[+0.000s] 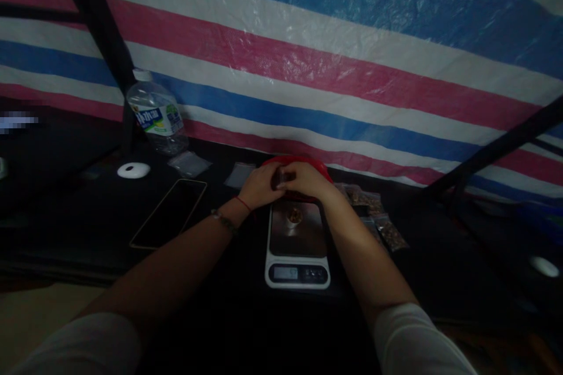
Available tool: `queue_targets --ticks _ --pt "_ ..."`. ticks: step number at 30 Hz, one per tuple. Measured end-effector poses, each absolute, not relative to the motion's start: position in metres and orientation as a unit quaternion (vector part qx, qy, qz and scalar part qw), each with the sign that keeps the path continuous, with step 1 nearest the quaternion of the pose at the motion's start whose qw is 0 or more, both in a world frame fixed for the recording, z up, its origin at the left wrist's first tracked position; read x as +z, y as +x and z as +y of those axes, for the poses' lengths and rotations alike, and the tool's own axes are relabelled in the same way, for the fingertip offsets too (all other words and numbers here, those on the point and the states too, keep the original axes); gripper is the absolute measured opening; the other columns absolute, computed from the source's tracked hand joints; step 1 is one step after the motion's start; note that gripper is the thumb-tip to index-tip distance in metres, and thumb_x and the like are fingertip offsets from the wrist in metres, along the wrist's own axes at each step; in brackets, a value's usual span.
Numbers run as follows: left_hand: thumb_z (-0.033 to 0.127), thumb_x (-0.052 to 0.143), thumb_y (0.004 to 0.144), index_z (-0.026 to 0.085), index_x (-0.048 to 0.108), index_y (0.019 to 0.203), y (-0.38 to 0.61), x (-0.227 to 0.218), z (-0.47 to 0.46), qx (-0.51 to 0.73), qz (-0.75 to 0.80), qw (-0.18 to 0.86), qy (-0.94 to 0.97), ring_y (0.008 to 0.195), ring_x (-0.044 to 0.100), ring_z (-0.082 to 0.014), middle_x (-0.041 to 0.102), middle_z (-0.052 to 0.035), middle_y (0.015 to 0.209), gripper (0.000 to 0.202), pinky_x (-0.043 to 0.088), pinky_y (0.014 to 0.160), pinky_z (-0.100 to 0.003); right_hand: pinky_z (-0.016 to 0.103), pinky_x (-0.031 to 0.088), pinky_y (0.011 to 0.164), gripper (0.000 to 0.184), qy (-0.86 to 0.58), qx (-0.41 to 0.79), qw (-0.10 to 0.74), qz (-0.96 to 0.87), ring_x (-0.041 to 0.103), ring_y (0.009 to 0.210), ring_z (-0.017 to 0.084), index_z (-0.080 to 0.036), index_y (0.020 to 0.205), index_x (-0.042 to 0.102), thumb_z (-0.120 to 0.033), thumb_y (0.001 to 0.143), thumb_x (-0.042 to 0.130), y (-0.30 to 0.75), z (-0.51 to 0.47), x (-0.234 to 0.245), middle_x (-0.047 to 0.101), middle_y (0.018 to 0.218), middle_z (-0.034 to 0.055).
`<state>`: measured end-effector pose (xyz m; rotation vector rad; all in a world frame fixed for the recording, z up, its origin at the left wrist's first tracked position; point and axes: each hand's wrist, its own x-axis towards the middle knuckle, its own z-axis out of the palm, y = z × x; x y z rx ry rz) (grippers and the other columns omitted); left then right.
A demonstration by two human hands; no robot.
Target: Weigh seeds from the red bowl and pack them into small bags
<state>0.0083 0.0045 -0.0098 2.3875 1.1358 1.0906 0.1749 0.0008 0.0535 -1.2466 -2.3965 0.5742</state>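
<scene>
Just behind the kitchen scale [277, 240], my left hand [260, 184] and my right hand [303, 179] meet over a red container [325, 170], most of which they hide. My fingers are curled in toward each other, the fingertips close together around something small and dark that I cannot make out. On the scale's metal plate stands a small white cup [294, 224] with brown bits in it. The scale's display is lit, but its figures are hard to read. A small clear plastic bag [238, 174] lies beside my left hand.
Several zip bags of brown bits [391, 233] lie right of the scale. To the left are a phone [171, 214], more clear bags [190, 163], a white oval object [134, 170] and a large plastic bottle [158, 114]. Striped sheeting [308, 53] hangs behind, with dark frame bars.
</scene>
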Motion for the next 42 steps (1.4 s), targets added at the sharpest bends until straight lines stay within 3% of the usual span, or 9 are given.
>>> queue_targets --ticks 3,13,19,26,33,36,38,42 --pt "0.028 0.065 0.066 0.016 0.055 0.113 0.009 -0.009 0.002 0.361 0.396 0.138 0.833 0.103 0.060 -0.0292 0.063 -0.0107 0.110 0.049 0.046 0.092 -0.040 0.023 0.040 0.064 0.010 -0.431 0.204 0.183 -0.860 0.058 0.068 0.013 -0.015 0.076 0.070 -0.021 0.069 0.071 0.179 -0.003 0.055 0.068 0.074 -0.0001" --pt "0.031 0.065 0.068 0.017 0.052 0.111 0.009 -0.006 -0.002 0.386 0.372 0.153 0.830 0.100 0.060 -0.0270 0.063 -0.0093 0.107 0.047 0.047 0.088 -0.038 0.026 0.043 0.070 0.015 -0.420 0.204 0.198 -0.862 0.059 0.072 0.014 -0.017 0.087 0.072 -0.021 0.075 0.066 0.175 -0.010 0.060 0.069 0.081 0.0022" --pt "0.029 0.063 0.070 0.016 0.052 0.109 0.012 -0.013 0.000 0.406 0.368 0.199 0.813 0.096 0.061 -0.0227 0.062 -0.0079 0.105 0.042 0.049 0.084 -0.034 0.024 0.039 0.064 0.014 -0.451 0.194 0.215 -0.844 0.057 0.068 0.012 -0.015 0.079 0.069 -0.020 0.082 0.056 0.173 -0.009 0.048 0.067 0.075 0.0015" --pt "0.031 0.061 0.075 0.017 0.053 0.104 0.011 -0.019 0.004 0.424 0.371 0.232 0.793 0.090 0.061 -0.0209 0.063 -0.0063 0.098 0.033 0.049 0.081 -0.034 0.023 0.039 0.065 0.018 -0.476 0.150 0.288 -0.817 0.056 0.072 0.013 -0.016 0.080 0.060 -0.023 0.088 0.046 0.175 -0.011 0.054 0.062 0.076 0.0007" --pt "0.031 0.061 0.076 0.017 0.056 0.100 0.010 -0.018 0.002 0.429 0.370 0.249 0.786 0.090 0.061 -0.0214 0.064 -0.0065 0.098 0.029 0.050 0.081 -0.035 0.028 0.045 0.077 0.041 -0.449 0.231 0.352 -0.788 0.060 0.083 0.017 -0.017 0.088 0.064 -0.046 0.094 0.036 0.205 -0.037 0.062 0.066 0.086 0.0042" --pt "0.032 0.060 0.077 0.017 0.056 0.101 0.010 -0.018 0.002 0.436 0.373 0.244 0.782 0.091 0.062 -0.0216 0.064 -0.0066 0.097 0.029 0.050 0.082 -0.035 0.032 0.046 0.086 0.041 -0.405 0.280 0.354 -0.795 0.060 0.097 0.020 -0.020 0.103 0.064 -0.053 0.090 0.043 0.220 -0.056 0.042 0.065 0.102 0.0063" --pt "0.033 0.061 0.077 0.016 0.056 0.102 0.010 -0.019 0.003 0.436 0.376 0.244 0.781 0.091 0.062 -0.0213 0.064 -0.0067 0.099 0.031 0.050 0.082 -0.035 0.036 0.044 0.090 0.045 -0.385 0.287 0.332 -0.812 0.058 0.105 0.023 -0.021 0.113 0.061 -0.054 0.082 0.057 0.226 -0.068 0.028 0.063 0.111 0.0080" --pt "0.034 0.062 0.076 0.017 0.057 0.102 0.008 -0.021 0.003 0.439 0.384 0.252 0.772 0.090 0.062 -0.0208 0.065 -0.0066 0.099 0.032 0.051 0.080 -0.034 0.040 0.041 0.095 0.061 -0.395 0.241 0.265 -0.846 0.054 0.109 0.025 -0.022 0.116 0.061 -0.045 0.062 0.080 0.225 -0.078 0.015 0.061 0.114 0.0094"
